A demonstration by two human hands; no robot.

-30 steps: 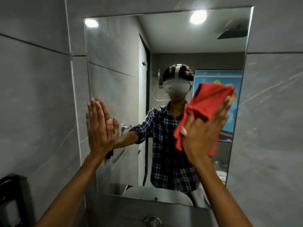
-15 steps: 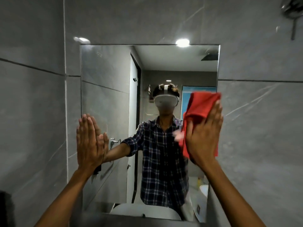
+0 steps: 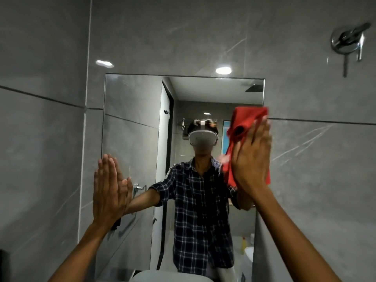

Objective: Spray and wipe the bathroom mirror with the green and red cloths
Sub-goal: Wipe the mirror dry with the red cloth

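Observation:
The frameless bathroom mirror (image 3: 132,123) hangs on the grey tiled wall straight ahead. My right hand (image 3: 251,159) presses the red cloth (image 3: 244,123) flat against the glass at the mirror's right edge, about halfway up; the cloth bunches above and to the left of my fingers. My left hand (image 3: 108,188) lies flat on the glass near the left edge, fingers together and pointing up, holding nothing. No green cloth and no spray bottle are in view.
A chrome shower valve (image 3: 345,40) juts from the wall at the upper right. A white basin rim (image 3: 171,276) shows at the bottom below the mirror. The reflection shows a person in a checked shirt and a door behind.
The view has tilted up and pulled back, so the mirror sits lower and looks smaller. My right hand has slid the red cloth to the mirror's right edge. My left hand stays flat.

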